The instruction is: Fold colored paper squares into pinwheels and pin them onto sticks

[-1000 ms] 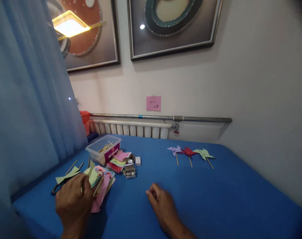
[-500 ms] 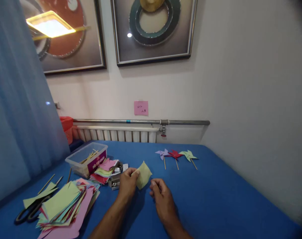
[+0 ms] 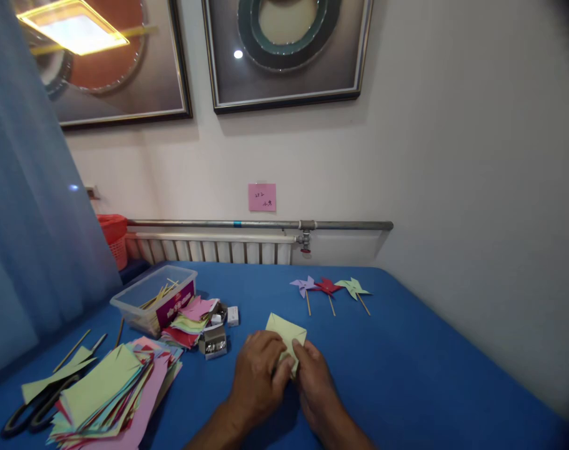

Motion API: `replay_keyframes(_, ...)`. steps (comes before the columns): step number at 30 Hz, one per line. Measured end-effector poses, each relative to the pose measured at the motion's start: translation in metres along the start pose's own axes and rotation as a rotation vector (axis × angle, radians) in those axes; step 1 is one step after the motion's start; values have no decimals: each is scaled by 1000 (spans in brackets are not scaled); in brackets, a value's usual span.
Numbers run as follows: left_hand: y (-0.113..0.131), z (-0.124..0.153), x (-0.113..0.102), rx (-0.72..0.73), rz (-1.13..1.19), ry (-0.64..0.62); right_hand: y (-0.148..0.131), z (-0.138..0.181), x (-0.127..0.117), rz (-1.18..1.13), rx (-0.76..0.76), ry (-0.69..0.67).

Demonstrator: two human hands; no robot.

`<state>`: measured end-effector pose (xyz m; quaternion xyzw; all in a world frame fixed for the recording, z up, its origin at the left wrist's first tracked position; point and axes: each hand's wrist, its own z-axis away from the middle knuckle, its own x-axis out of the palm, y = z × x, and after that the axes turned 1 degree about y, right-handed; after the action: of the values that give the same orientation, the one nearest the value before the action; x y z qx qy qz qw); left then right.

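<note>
Both hands meet over a light green paper square (image 3: 285, 331) on the blue table (image 3: 406, 375). My left hand (image 3: 258, 375) covers the sheet's near left part, fingers curled onto it. My right hand (image 3: 315, 381) pinches its near right corner. The far half of the sheet shows beyond my fingers. A stack of coloured paper squares (image 3: 110, 394) lies at the near left, with black scissors (image 3: 26, 412) beside it.
Three finished paper pinwheels (image 3: 330, 289) lie at the far side. A clear plastic box of sticks (image 3: 155, 300), a smaller paper pile (image 3: 190, 319) and a small metal box (image 3: 213, 344) sit left of centre. A blue curtain (image 3: 26, 219) hangs left; a radiator (image 3: 209, 250) runs behind.
My left hand left the paper stack with one green sheet and brought it to the middle. My right hand closed onto the sheet, which now lies lower on the table.
</note>
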<state>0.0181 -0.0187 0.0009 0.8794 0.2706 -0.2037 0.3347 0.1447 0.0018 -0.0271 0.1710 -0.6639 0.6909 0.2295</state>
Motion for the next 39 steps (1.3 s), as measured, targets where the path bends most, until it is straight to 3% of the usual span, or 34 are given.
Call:
replay_keyframes(2, -7, -6, -6, -160, 42, 116, -2, -4, 0, -18, 13, 14)
replay_keyframes(5, -22, -17, -13, -526, 220, 205, -5, -4, 2, -14, 27, 0)
replay_keyframes(7, -28, -23, -14, -721, 450, 163, -5, -3, 3, -1, 34, -18)
replay_keyframes(9, -30, -25, -12, -819, 689, 80, -4, -1, 4, 19, 39, -35)
replay_keyframes(12, -29, -21, -5, -866, 936, -32, 0, 1, 4, 53, 60, -76)
replay_keyframes(16, -30, -16, 2, -916, 1040, -60, 4, 1, 5, 70, 58, -98)
replay_keyframes(26, -27, -16, 3, -980, 964, -52, 6, -8, 2, 115, 36, -69)
replay_keyframes(39, -10, -21, -6, -991, 984, -152, -13, 6, 8, -1, 60, -34)
